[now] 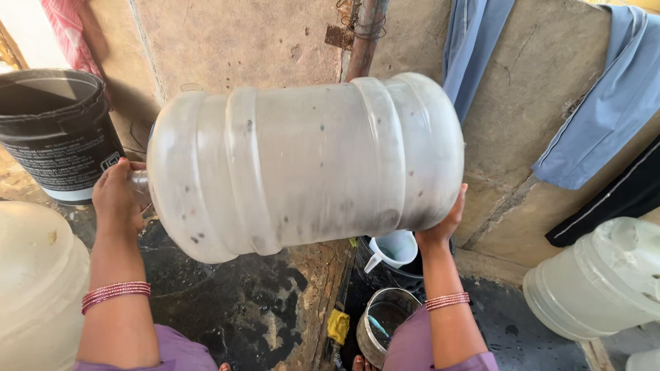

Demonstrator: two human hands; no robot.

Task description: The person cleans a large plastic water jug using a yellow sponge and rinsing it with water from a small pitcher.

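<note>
A large cloudy plastic water jug [306, 165] lies on its side in the air in front of me, dotted with dark specks. My left hand [118, 196] grips its narrow neck at the left end. My right hand [443, 223] presses against its flat base at the right end. Both wrists wear pink bangles. The jug's mouth is hidden behind my left hand.
A black bucket [55, 130] stands at the far left, another pale jug [34, 282] at the near left, and a third [598, 278] at the right. Below are a white plastic mug [392, 249], a steel pot [381, 323], a yellow scrub [337, 325] and wet dark floor [234, 302]. Blue cloth [605, 103] hangs on the wall.
</note>
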